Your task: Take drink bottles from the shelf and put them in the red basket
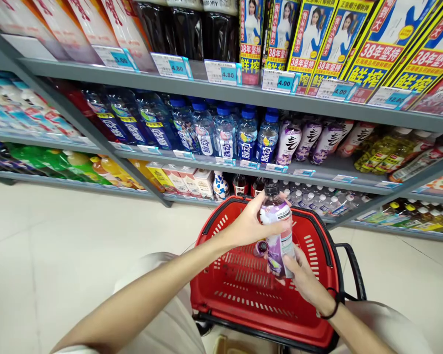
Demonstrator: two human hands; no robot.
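Over a red shopping basket (221,309), I hold a drink bottle (280,231) with a purple and white label and a dark cap. My left hand (251,221) grips its upper part, thumb across the label. Around its lower part, my right hand (299,270) is closed, with a black band on the wrist. The bottle leans slightly, cap end toward the shelves. Inside the basket lies another bottle (262,247), mostly hidden behind the held one; only its dark cap end shows.
Ahead stands a grey shelf (221,88) with price tags. Its middle level carries blue-capped bottles (225,132) and purple-labelled bottles (290,140); yellow drink cartons (313,39) stand above. The basket's black handle (354,270) sticks out at the right. Pale floor tiles (77,236) lie at the left.
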